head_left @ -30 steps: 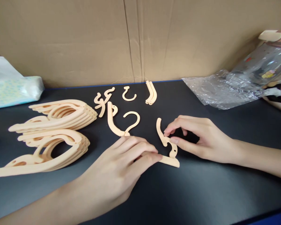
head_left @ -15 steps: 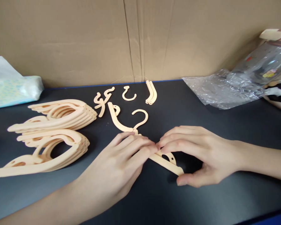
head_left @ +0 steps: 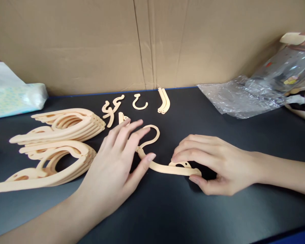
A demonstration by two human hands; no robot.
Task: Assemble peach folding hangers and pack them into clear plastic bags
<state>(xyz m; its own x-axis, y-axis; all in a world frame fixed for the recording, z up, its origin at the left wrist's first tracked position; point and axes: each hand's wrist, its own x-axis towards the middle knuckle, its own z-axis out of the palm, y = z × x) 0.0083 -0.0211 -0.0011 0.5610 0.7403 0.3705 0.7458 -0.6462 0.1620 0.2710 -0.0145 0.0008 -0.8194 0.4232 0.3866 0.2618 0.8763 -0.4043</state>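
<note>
A cream folding clothes hanger (head_left: 171,169) lies on the dark table with its hook (head_left: 156,135) pointing away from me. My right hand (head_left: 218,162) is curved around the hanger's right arm, thumb at the tip and fingertips by the small slotted loop. Over the left arm, my left hand (head_left: 117,162) is spread with its fingers apart, hiding most of that arm. Only the far end (head_left: 123,118) of the left arm shows beyond my fingers. The thumb of this hand hovers near the centre joint or rests there; I cannot tell which.
Two stacks of folded hangers, an upper stack (head_left: 91,127) and a lower stack (head_left: 83,162), lie at left. Loose hooks (head_left: 140,107) and curved arm pieces (head_left: 164,101) sit behind. Clear plastic wrap (head_left: 234,96) and a bottle (head_left: 282,67) are at right, a patterned packet (head_left: 17,98) at far left.
My left hand has drawn back to the left and its fingers have spread. The hanger has turned, its right arm now lying nearly level. My right hand has shifted slightly.
</note>
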